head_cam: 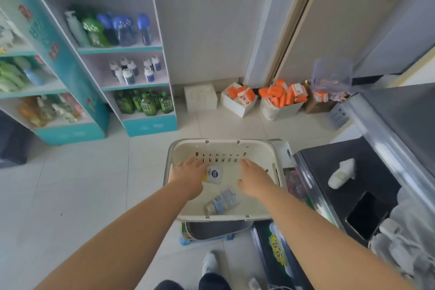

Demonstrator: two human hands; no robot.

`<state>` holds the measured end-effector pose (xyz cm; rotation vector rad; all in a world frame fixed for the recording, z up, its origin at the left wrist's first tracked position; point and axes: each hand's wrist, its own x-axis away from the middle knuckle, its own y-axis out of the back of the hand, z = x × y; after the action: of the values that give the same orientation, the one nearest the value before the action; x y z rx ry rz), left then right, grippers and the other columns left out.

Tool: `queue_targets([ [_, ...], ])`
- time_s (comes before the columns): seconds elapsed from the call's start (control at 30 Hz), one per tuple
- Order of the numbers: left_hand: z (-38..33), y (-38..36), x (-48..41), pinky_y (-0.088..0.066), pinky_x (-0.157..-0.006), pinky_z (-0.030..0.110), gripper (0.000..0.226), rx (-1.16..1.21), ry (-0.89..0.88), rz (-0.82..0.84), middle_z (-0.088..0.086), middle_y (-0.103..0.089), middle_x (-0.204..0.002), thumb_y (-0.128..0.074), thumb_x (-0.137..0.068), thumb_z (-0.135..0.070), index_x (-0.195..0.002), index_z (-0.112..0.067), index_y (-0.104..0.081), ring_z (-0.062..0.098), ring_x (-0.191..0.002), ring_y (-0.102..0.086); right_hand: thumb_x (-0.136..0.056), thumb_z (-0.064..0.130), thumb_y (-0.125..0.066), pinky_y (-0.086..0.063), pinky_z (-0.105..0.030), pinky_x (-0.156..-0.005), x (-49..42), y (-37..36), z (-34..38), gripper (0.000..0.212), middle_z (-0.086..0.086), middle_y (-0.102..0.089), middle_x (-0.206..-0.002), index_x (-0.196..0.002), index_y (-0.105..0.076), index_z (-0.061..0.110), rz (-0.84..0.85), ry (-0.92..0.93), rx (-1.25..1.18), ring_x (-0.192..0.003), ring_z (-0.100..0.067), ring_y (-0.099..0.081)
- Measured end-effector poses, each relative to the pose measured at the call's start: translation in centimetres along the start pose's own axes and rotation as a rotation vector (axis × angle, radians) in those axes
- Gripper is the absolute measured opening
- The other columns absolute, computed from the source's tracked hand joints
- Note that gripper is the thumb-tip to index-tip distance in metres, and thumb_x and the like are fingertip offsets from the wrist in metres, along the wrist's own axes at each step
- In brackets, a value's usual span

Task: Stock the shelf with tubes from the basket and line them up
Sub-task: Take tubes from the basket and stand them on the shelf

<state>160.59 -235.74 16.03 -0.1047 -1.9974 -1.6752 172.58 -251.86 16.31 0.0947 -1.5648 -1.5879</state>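
Reaching into the basket [226, 142] with fingers loose and straight, gripping nothing: left hand [188, 173] at the edge of a white tube [213, 174], right hand [254, 178] beside it. Second tube [223, 201] lying nearer, between the forearms. Shelf [131, 49] well apart, far left.

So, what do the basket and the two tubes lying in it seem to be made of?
Basket: probably rigid plastic, matte cream, with moulded slots in its wall. White tube with a round blue logo: seemingly soft plastic, smooth finish. Bluish tube: apparently translucent plastic; blur hides more.
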Motion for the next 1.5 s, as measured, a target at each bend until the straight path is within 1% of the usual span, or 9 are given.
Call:
queue_targets([
  [0.27, 1.1, -4.1, -4.9, -0.02, -0.119, 0.042, 0.071, -0.028, 0.009, 0.174, 0.0, -0.008, -0.163, -0.045, -0.093, -0.015, -0.154, -0.026, -0.011, 0.024, -0.15, -0.009, -0.097, 0.022, -0.045, -0.044, -0.037, -0.1, -4.8, -6.3, -0.9, 0.046, -0.012, -0.045, -0.139, -0.141, -0.04, 0.008, 0.193, -0.176, -0.167, -0.124, -0.029, -0.049],
  [0.4, 1.5, -5.6, -7.8, -0.023, -0.118, 0.044, 0.071, -0.046, 0.023, 0.256, 0.003, -0.009, -0.162, -0.047, -0.092, -0.015, -0.154, -0.025, -0.012, 0.028, -0.149, -0.012, -0.093, 0.018, -0.044, -0.046, -0.03, -0.08, -6.8, -9.3, -0.7, 0.027, -0.011, -0.057, -0.121, -0.116, -0.054, 0.009, 0.295, -0.314, -0.298, -0.109, -0.028, -0.06],
  [0.67, 1.5, -9.1, -13.0, -0.031, -0.111, 0.042, 0.071, -0.071, 0.0, 0.24, 0.007, -0.021, -0.154, -0.054, -0.084, -0.004, -0.146, -0.016, -0.024, 0.033, -0.139, -0.025, -0.093, 0.03, -0.054, -0.044, -0.033, -0.092, -10.4, -13.7, 1.0, 0.053, -0.019, -0.054, -0.13, -0.133, -0.03, 0.005, 0.335, -0.69, -0.748, -0.118, -0.036, -0.055],
  [0.8, 1.7, -10.6, -13.8, -0.034, -0.107, 0.041, 0.078, -0.143, -0.016, 0.234, 0.01, -0.021, -0.15, -0.06, -0.081, 0.002, -0.147, -0.013, -0.022, 0.036, -0.137, -0.023, -0.085, 0.04, -0.056, -0.042, -0.033, -0.081, -11.7, -15.9, 2.8, 0.057, -0.014, -0.06, -0.12, -0.121, -0.023, 0.011, 0.304, -0.716, -0.699, -0.109, -0.033, -0.06],
  [0.93, 1.9, -11.1, -14.4, -0.035, -0.104, 0.041, 0.065, -0.119, 0.035, 0.206, 0.014, -0.032, -0.14, -0.055, -0.082, 0.003, -0.141, -0.012, -0.031, 0.035, -0.128, -0.032, -0.084, 0.056, -0.056, -0.047, -0.035, -0.086, -13.1, -16.7, 3.8, 0.08, -0.008, -0.062, -0.118, -0.132, -0.014, 0.008, 0.295, -0.711, -0.599, -0.112, -0.029, -0.061],
  [1.03, 2.9, -11.7, -14.6, -0.037, -0.1, 0.039, 0.07, -0.128, 0.088, 0.228, 0.014, -0.038, -0.137, -0.06, -0.077, 0.003, -0.139, -0.011, -0.03, 0.033, -0.125, -0.035, -0.08, 0.043, -0.063, -0.051, -0.034, -0.08, -13.6, -16.6, 4.3, 0.073, -0.007, -0.057, -0.096, -0.128, -0.016, 0.014, 0.259, -0.739, -0.687, -0.094, -0.03, -0.061],
  [1.2, 3.5, -12.4, -14.7, -0.036, -0.098, 0.037, 0.058, -0.047, 0.113, 0.247, 0.011, -0.037, -0.133, -0.059, -0.081, -0.012, -0.133, -0.013, -0.036, 0.03, -0.122, -0.037, -0.075, 0.029, -0.067, -0.053, -0.034, -0.069, -14.1, -16.0, 5.0, 0.058, -0.01, -0.055, -0.106, -0.116, -0.027, 0.019, 0.087, -0.805, -1.015, -0.083, -0.029, -0.062],
  [1.33, 3.5, -12.6, -14.9, -0.04, -0.089, 0.038, 0.042, 0.171, 0.196, 0.258, 0.01, -0.05, -0.123, -0.058, -0.085, -0.027, -0.119, -0.012, -0.04, 0.03, -0.111, -0.049, -0.082, 0.012, -0.063, -0.049, -0.032, -0.07, -14.5, -15.6, 4.6, 0.03, -0.002, -0.06, -0.087, -0.102, -0.04, 0.015, 0.063, -0.654, -1.14, -0.079, -0.024, -0.06],
  [1.5, 3.6, -11.3, -14.7, -0.043, -0.08, 0.035, 0.035, 0.386, 0.245, 0.293, 0.007, -0.059, -0.112, -0.056, -0.086, -0.034, -0.111, -0.015, -0.042, 0.03, -0.103, -0.059, -0.082, 0.001, -0.065, -0.056, -0.039, -0.083, -13.4, -14.9, 3.2, 0.021, -0.007, -0.071, -0.096, -0.098, -0.065, 0.014, 0.006, -0.64, -1.466, -0.088, -0.024, -0.067],
])
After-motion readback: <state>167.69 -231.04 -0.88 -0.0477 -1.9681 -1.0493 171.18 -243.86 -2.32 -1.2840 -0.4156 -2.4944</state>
